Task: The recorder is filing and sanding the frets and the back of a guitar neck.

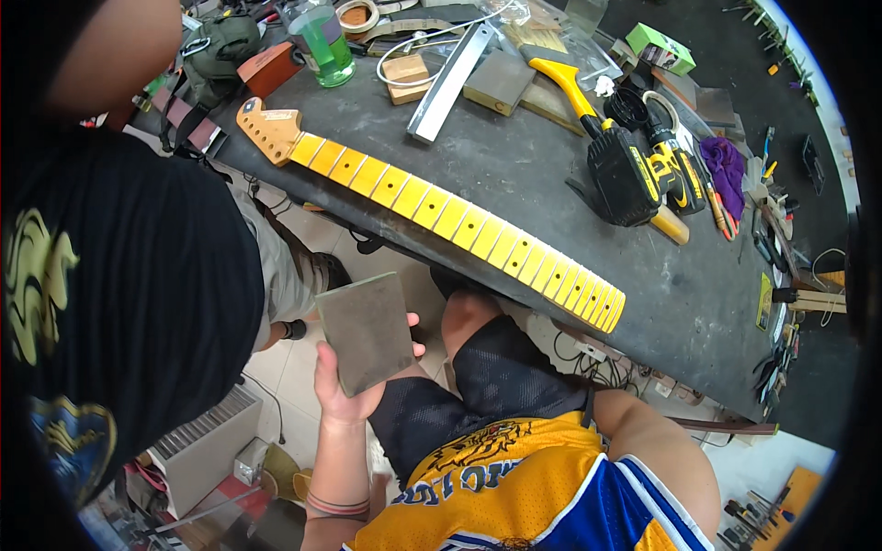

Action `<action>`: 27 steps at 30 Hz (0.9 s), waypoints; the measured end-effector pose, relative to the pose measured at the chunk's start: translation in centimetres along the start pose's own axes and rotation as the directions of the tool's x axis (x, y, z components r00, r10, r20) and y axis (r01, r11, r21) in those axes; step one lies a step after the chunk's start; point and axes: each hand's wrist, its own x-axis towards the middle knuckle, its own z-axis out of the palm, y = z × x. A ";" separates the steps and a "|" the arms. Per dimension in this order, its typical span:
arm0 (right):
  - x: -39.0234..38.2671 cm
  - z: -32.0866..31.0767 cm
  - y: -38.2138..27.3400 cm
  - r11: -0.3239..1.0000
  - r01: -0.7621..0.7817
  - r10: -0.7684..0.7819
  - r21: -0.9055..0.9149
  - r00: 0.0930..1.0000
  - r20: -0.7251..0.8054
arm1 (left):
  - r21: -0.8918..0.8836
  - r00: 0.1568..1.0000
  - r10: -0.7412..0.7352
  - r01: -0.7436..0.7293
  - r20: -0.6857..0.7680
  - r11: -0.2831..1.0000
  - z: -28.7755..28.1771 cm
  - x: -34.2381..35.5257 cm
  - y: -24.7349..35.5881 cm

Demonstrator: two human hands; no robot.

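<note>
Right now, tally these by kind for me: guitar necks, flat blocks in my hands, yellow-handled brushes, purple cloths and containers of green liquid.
Guitar neck: 1, on the table
Flat grey block: 1, in your left hand
Yellow-handled brush: 1
Purple cloth: 1
Container of green liquid: 1
Total: 5

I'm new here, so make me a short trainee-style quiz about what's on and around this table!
1. Left or right: which holds the grey block?
2. True or false: the guitar neck's headstock is at its right end in the picture.
3. The cloth on the table is: A green, B purple, C white.

Key:
1. The left hand.
2. False; it is at the left end.
3. B.
</note>
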 end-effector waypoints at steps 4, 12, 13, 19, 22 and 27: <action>3.2 -4.2 -2.6 0.995 0.086 -0.089 -0.049 0.994 -0.065 | 0.281 0.993 0.084 -0.057 -0.084 0.958 1.9 0.0 1.4; 5.2 -9.7 -7.4 0.925 0.227 -0.235 0.305 0.972 -0.010 | 0.364 0.943 0.300 -0.232 -0.145 0.902 1.7 -3.1 -4.9; 0.6 -9.6 -12.7 0.914 0.405 -0.403 0.013 0.912 -0.077 | 0.290 0.939 0.292 -0.232 -0.181 0.928 2.0 -4.1 -6.7; -10.7 -13.0 -29.0 0.266 0.401 -0.957 -0.877 0.220 -0.190 | 0.337 0.939 0.271 -0.191 -0.211 0.922 5.9 -6.9 -9.1; -6.1 -14.4 -30.7 0.335 0.258 -0.929 -0.906 0.249 -0.273 | 0.518 0.916 0.354 -0.214 -0.188 0.828 7.2 -6.0 -7.7; -6.6 -16.6 -28.8 0.375 0.288 -0.884 -0.881 0.396 -0.246 | 0.908 0.786 0.614 -0.305 0.071 0.286 9.4 -3.0 -6.3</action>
